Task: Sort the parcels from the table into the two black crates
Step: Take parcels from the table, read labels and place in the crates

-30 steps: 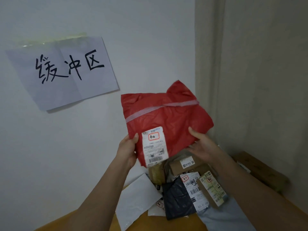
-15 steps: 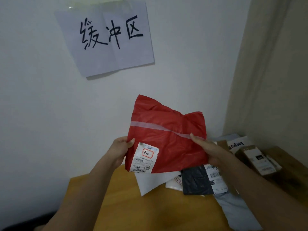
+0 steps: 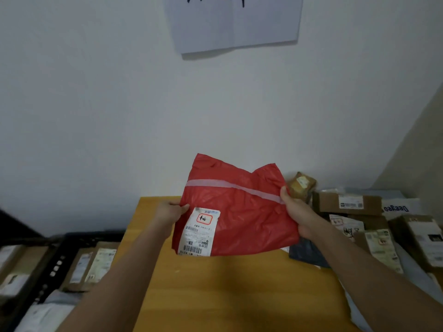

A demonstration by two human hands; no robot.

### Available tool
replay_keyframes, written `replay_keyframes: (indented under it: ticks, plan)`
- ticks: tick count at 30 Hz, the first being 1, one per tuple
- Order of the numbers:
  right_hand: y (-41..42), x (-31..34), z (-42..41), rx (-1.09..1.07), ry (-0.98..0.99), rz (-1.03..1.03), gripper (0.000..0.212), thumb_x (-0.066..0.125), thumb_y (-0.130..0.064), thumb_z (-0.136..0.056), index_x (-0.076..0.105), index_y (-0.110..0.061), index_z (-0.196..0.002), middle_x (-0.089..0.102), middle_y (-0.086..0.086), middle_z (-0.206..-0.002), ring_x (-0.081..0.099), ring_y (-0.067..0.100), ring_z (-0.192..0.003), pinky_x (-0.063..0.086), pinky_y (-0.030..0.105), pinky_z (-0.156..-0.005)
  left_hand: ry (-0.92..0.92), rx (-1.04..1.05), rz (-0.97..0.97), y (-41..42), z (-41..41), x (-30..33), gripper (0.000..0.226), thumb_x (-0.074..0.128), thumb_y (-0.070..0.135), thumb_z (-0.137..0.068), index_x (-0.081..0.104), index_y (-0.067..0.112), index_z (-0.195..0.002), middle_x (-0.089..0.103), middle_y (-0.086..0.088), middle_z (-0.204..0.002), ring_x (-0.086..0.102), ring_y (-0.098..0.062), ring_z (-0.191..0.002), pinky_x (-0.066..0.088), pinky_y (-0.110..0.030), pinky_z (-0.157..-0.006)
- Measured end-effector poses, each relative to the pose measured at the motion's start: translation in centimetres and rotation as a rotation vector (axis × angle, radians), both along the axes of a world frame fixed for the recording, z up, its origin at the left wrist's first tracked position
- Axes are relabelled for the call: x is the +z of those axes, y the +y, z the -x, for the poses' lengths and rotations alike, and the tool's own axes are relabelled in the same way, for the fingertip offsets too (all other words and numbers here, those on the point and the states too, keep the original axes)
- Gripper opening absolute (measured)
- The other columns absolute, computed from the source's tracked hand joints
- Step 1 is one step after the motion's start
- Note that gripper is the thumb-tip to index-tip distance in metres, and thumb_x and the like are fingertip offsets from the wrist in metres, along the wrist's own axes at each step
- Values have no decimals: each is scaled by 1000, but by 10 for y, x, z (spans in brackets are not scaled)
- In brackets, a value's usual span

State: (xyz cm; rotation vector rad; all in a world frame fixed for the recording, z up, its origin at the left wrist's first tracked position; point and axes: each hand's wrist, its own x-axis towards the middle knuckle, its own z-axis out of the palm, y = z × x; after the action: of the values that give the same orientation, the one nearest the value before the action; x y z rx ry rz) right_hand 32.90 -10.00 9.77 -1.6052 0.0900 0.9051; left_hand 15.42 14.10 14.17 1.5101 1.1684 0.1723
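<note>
I hold a red plastic mailer (image 3: 239,212) with a white shipping label above the wooden table (image 3: 227,291). My left hand (image 3: 170,212) grips its left edge, next to the label. My right hand (image 3: 297,212) grips its right edge, thumb on the pale tape strip. A pile of parcels (image 3: 374,228) lies on the right of the table: brown cartons, a dark bag and grey mailers. At the lower left stand two black crates (image 3: 60,259), holding cartons and pale mailers.
A white wall rises behind the table, with a paper sign (image 3: 235,22) taped high up. A beige wall closes the right side. The crates sit lower than the table's left edge.
The view has swung left and down, bringing the crates into sight. The red mailer has come lower and leftward over the table, still held in both hands.
</note>
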Motion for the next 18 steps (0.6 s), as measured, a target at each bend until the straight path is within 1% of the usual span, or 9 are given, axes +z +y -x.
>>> replay_keyframes:
  ticks: [2,4,7,9,11,12,14,16,18]
  plan:
    - [10,-3,-4,55,37,-1,73,50,-68,-86,54,-14,-134,67,13,-116,66,29,-104,56,42,-86,26,48,-3,4,8,-2,31,65,5,-92,62,-5,-121,64,-14,-120,56,-24,-98,40,-30,-83]
    - [20,-4,-6,95,42,8,66,53,-63,-89,56,-14,-133,68,13,-114,67,29,-102,57,41,-85,59,103,-22,6,15,-3,31,66,5,-91,61,-5,-119,64,-12,-114,58,-27,-102,42,-32,-84]
    - [34,-12,-5,143,24,4,42,56,-39,-99,59,-11,-128,70,13,-106,68,28,-95,56,37,-79,120,152,-49,12,27,-17,26,67,6,-90,62,-3,-114,65,-13,-106,58,-23,-85,45,-31,-73]
    - [43,-21,-2,217,-6,26,38,56,-22,-100,52,-11,-136,67,13,-108,67,27,-93,56,37,-77,151,200,-61,15,39,-31,26,66,3,-90,62,0,-116,66,-15,-107,59,-25,-88,47,-35,-73]
    - [54,-29,2,291,-26,56,49,53,-8,-99,40,-23,-144,61,13,-115,65,26,-91,56,36,-72,192,232,-44,16,55,-44,30,61,-1,-91,57,2,-121,64,-17,-113,60,-29,-96,51,-39,-80]
    - [60,-33,5,331,-33,71,57,50,-2,-99,35,-29,-146,58,14,-122,64,26,-90,55,35,-69,214,243,-27,14,64,-49,31,58,-3,-92,55,3,-122,63,-18,-113,60,-30,-97,51,-40,-80]
    - [75,-41,15,409,-51,80,69,44,7,-96,31,-38,-147,53,14,-131,64,26,-89,53,34,-66,238,275,9,12,85,-57,30,53,-6,-92,51,6,-120,63,-18,-102,59,-28,-88,50,-39,-74]
    - [92,-47,30,481,-76,93,73,38,13,-93,34,-37,-146,54,13,-128,63,24,-84,51,32,-63,250,318,27,12,108,-64,25,53,-5,-93,51,10,-113,63,-16,-92,57,-27,-79,49,-39,-72]
    - [112,-54,49,555,-95,107,68,34,17,-91,46,-26,-142,57,13,-127,62,20,-82,51,27,-59,271,352,25,16,134,-66,19,53,-3,-93,56,10,-105,66,-16,-91,59,-28,-79,51,-40,-74]
